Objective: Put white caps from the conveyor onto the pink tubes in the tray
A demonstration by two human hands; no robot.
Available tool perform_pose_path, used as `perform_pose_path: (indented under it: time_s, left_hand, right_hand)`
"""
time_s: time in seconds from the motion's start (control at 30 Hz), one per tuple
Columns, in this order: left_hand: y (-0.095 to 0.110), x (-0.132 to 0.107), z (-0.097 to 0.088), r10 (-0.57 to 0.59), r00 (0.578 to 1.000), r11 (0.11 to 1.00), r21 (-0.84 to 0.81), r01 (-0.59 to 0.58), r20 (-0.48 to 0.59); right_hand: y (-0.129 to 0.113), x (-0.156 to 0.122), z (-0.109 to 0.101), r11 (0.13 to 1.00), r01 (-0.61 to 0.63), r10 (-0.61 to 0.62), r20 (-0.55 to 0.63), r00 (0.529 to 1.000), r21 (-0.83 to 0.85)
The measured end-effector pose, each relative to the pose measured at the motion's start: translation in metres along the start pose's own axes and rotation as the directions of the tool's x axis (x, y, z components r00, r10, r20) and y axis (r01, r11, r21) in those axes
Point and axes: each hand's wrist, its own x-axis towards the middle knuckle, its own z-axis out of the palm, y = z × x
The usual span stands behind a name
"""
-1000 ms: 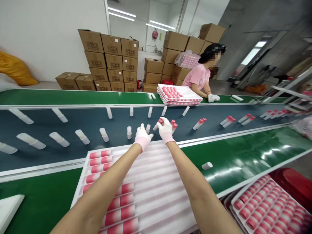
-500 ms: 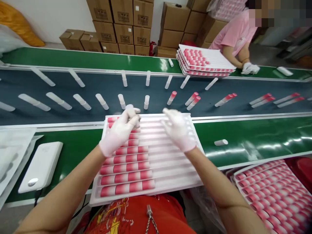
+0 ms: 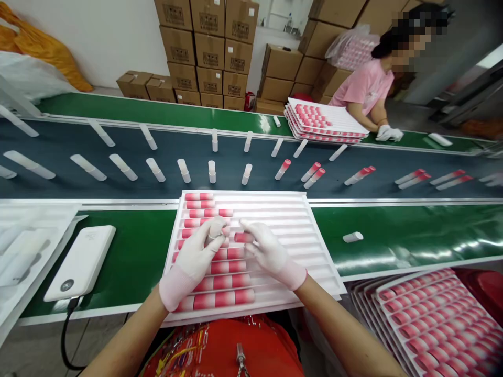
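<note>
Both my hands wear white gloves and hover over a white grooved tray [image 3: 298, 225] on the green table edge. My left hand [image 3: 196, 259] is closed around a white tube [image 3: 216, 228] held upright. My right hand [image 3: 267, 254] pinches a pink cap [image 3: 243, 237] next to that tube. The tray's left grooves hold several pink-and-white caps [image 3: 220, 283] lying in rows; its right half is bare. Beyond the tray, white tubes [image 3: 212, 170] and pink-capped tubes [image 3: 283, 168] stand on the dark conveyor belt [image 3: 58, 146].
A white power bank [image 3: 80, 262] lies at left with a cable. A loose white tube [image 3: 352, 237] rests right of the tray. Stacked full trays [image 3: 428, 319] sit at lower right. Across the belt a person in pink handles a tray stack [image 3: 326, 123]. Cardboard boxes [image 3: 208, 50] stand behind.
My hands drew back from the belt to above the tray, the left bringing a white tube. The right hand now pinches a pink cap. The view tilted down.
</note>
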Motion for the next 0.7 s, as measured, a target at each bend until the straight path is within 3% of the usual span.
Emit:
perform_pose_path:
  time_s: [0.07, 0.13, 0.2, 0.27, 0.33, 0.5, 0.57, 0.7]
  left_hand:
    - [0.008, 0.001, 0.011, -0.055, 0.987, 0.993, -0.097, 0.071, 0.151]
    - [0.016, 0.003, 0.022, -0.080, 0.944, 0.969, -0.199, 0.150, 0.321]
    - [0.022, 0.005, 0.031, -0.057, 0.899, 0.939, -0.283, 0.196, 0.435]
    - [0.024, 0.007, 0.038, -0.036, 0.874, 0.923, -0.318, 0.215, 0.485]
    - [0.023, 0.009, 0.041, -0.026, 0.880, 0.932, -0.307, 0.193, 0.475]
    - [0.019, 0.012, 0.044, -0.028, 0.956, 0.987, -0.143, 0.073, 0.291]
    - [0.018, 0.014, 0.044, -0.011, 0.968, 0.995, -0.091, 0.036, 0.252]
    - [0.016, 0.020, 0.041, 0.010, 0.947, 0.995, -0.100, 0.024, 0.322]
  right_hand:
    - [-0.010, 0.007, -0.009, 0.952, -0.057, 0.114, -0.175, 0.978, 0.302]
    - [-0.019, 0.015, -0.017, 0.824, -0.038, 0.223, -0.263, 0.938, 0.565]
    - [-0.023, 0.023, -0.021, 0.713, 0.003, 0.274, -0.283, 0.919, 0.701]
    - [-0.022, 0.026, -0.021, 0.674, -0.009, 0.313, -0.275, 0.909, 0.739]
    - [-0.019, 0.025, -0.020, 0.692, -0.038, 0.335, -0.275, 0.901, 0.721]
    - [-0.029, 0.015, -0.028, 0.852, -0.094, 0.277, -0.290, 0.916, 0.515]
    - [-0.034, 0.013, -0.034, 0.869, -0.100, 0.254, -0.261, 0.931, 0.485]
    - [-0.038, 0.013, -0.041, 0.834, -0.106, 0.213, -0.137, 0.967, 0.542]
